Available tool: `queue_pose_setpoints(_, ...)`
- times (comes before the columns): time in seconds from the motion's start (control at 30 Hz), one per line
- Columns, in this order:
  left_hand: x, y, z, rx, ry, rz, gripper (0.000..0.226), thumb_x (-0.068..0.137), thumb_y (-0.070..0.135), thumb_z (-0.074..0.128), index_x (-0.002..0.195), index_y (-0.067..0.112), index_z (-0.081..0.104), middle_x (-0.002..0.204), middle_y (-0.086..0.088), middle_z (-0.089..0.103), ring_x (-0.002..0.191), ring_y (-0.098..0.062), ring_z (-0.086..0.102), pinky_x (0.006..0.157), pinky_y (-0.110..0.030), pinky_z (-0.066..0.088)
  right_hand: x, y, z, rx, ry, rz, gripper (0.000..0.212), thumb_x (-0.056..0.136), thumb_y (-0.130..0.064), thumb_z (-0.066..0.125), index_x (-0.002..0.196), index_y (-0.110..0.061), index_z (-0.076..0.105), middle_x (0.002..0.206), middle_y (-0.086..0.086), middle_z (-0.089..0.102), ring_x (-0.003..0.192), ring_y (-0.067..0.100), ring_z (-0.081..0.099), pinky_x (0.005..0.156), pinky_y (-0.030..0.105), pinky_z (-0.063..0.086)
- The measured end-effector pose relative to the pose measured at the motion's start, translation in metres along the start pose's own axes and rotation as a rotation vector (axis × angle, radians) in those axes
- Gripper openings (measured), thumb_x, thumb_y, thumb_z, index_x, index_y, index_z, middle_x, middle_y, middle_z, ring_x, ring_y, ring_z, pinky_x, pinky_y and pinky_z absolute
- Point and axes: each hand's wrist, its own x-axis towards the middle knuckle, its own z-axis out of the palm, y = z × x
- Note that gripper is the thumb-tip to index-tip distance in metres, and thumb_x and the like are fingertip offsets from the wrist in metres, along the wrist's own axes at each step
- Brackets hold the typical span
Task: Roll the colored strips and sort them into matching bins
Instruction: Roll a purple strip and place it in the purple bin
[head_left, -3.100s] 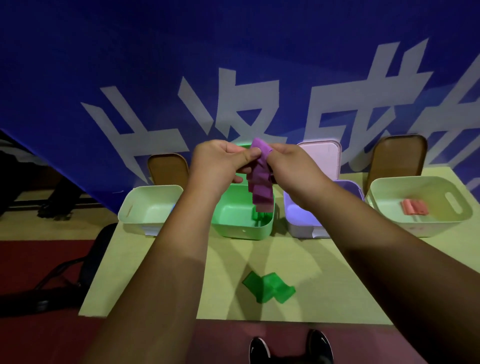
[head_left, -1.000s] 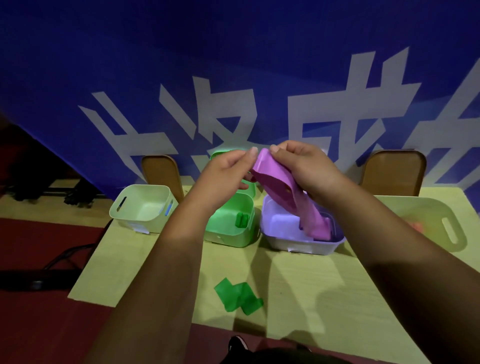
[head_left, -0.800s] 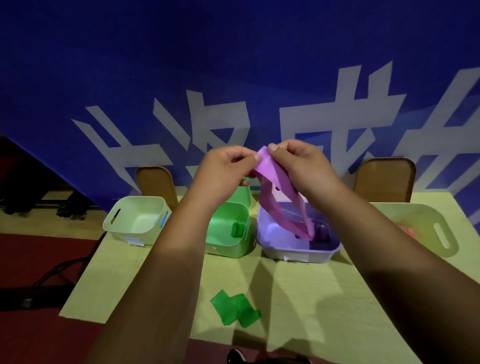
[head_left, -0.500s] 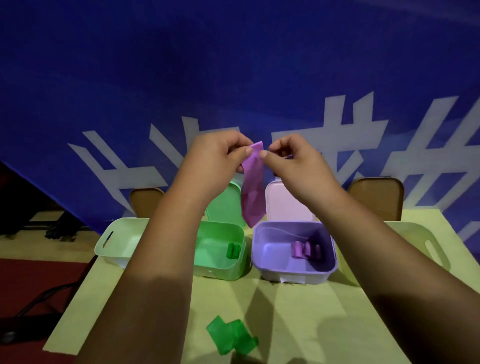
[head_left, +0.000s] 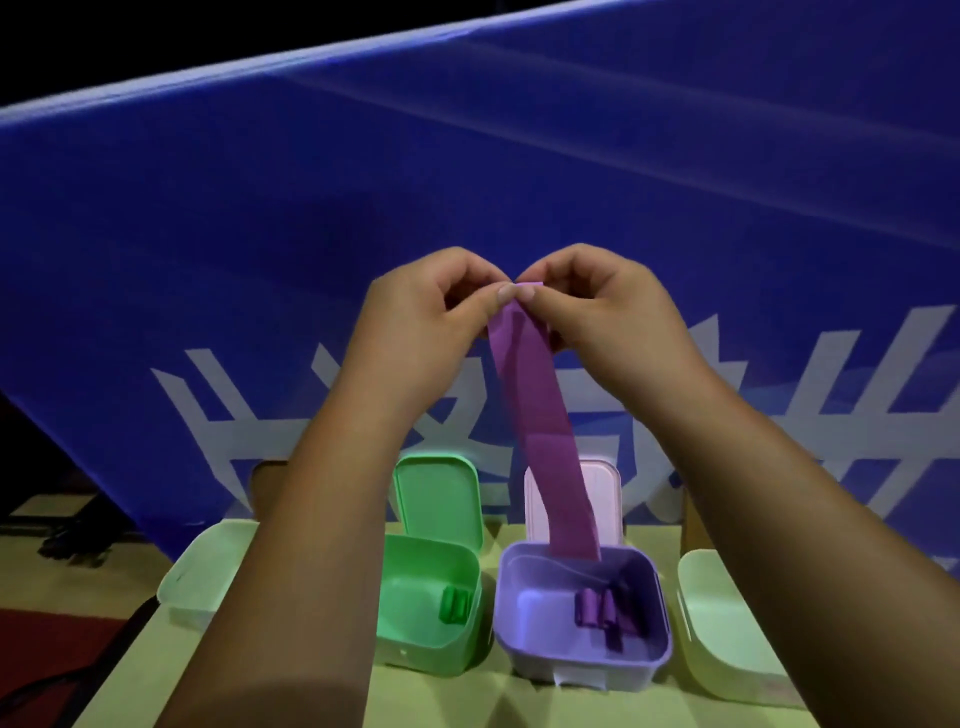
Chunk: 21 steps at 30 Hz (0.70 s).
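Inside purple bin (head_left: 524, 597), purple rolls (head_left: 597, 609), green bin (head_left: 415, 582), green roll (head_left: 454, 607)

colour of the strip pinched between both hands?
Purple; the strip matches the lilac bin. Best in head view.

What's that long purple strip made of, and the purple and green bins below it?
The purple strip: seemingly a thin, flexible, matte sheet, perhaps foam or rubbery plastic; it hangs limp, with a crease across it. The purple bin and green bin: likely moulded plastic, smooth with slight sheen, rounded corners and thin stiff walls.
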Motion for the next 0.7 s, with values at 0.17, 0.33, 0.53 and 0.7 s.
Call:
queue_pose_setpoints(0.17, 0.008, 0.024, -0.009, -0.11, 0.013, 0.041, 0.009, 0.103, 0.022, 0.073, 0.1, 0.022, 0.081, 0.089, 0.006, 0.081, 0.083, -0.01, 0.079, 0.076, -0.029, 0.065, -0.006, -0.025, -0.015, 0.047, -0.02, -0.096, 0.011, 0.103, -0.021, 0.073, 0.108, -0.012, 0.076, 0.089, 0.007, 0.078, 0.08, 0.022, 0.075, 0.073, 0.037, 0.066)
queue_pose_setpoints(0.33, 0.013, 0.051, -0.022, -0.129, -0.009, 0.088, 0.011, 0.105, 0.018, 0.07, 0.1, 0.017, 0.08, 0.088, 0.004, 0.081, 0.081, -0.01, 0.079, 0.07, -0.021, 0.061, -0.005, -0.049, -0.02, 0.086, 0.048, -0.164, 0.008, 0.103, -0.014, 0.072, 0.106, -0.008, 0.075, 0.088, 0.008, 0.079, 0.076, 0.019, 0.075, 0.07, 0.033, 0.065)
queue_pose_setpoints(0.53, 0.029, 0.079, -0.045, -0.104, -0.041, 0.118, 0.01, 0.106, 0.023, 0.068, 0.104, 0.019, 0.077, 0.092, 0.001, 0.081, 0.087, -0.013, 0.081, 0.077, -0.03, 0.067, 0.012, -0.085, -0.032, 0.044, 0.011, -0.218, 0.011, 0.103, -0.017, 0.072, 0.109, -0.008, 0.075, 0.091, 0.009, 0.079, 0.085, 0.028, 0.077, 0.076, 0.041, 0.066)
queue_pose_setpoints(0.7, 0.044, 0.098, -0.061, -0.179, -0.026, 0.133, 0.008, 0.104, 0.017, 0.072, 0.105, 0.012, 0.078, 0.093, -0.004, 0.082, 0.088, -0.018, 0.082, 0.081, -0.036, 0.068, 0.032, -0.115, -0.043, 0.028, -0.049, -0.238, 0.012, 0.101, -0.014, 0.073, 0.11, -0.006, 0.076, 0.096, 0.013, 0.08, 0.094, 0.032, 0.078, 0.083, 0.045, 0.067)
